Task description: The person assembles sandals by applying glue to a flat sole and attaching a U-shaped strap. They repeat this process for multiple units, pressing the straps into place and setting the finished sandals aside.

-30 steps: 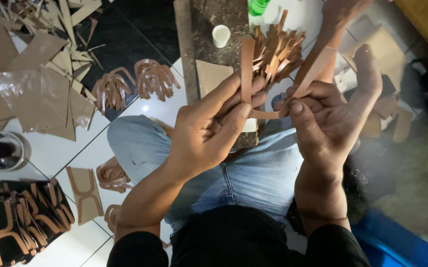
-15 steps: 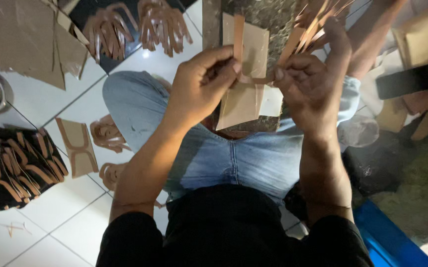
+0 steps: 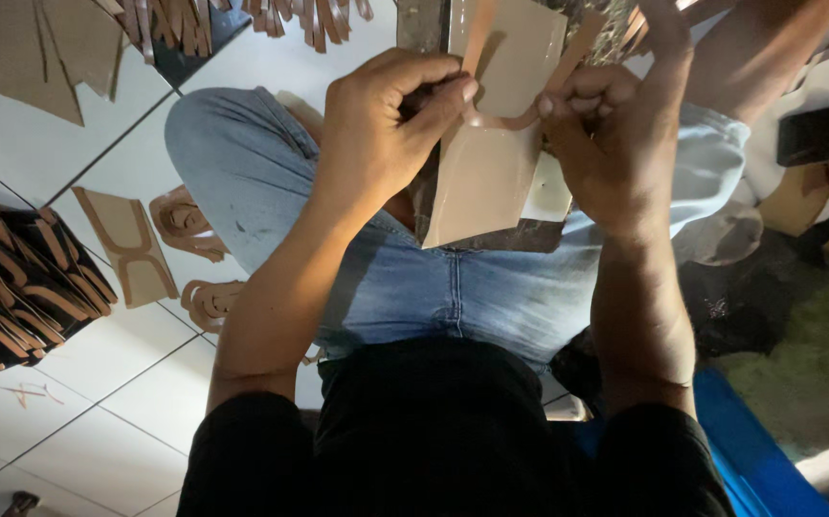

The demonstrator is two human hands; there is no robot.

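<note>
My left hand and my right hand pinch the two ends of a thin tan strap piece shaped like a U, held over my lap. Under the strap lies a flat tan sheet on a dark stone slab that rests on my jeans-clad legs. The strap's long arms run up past the top edge of the view.
A stack of black-and-tan cut strap pieces lies at the left on the white tiled floor. Loose tan cutouts sit near my knee, and brown scrap sheets at top left. A blue object is at lower right.
The view has dropped closer to my lap. My hands have drawn together and pulled the strap down over the tan sheet; the bundle of straps above has left the view.
</note>
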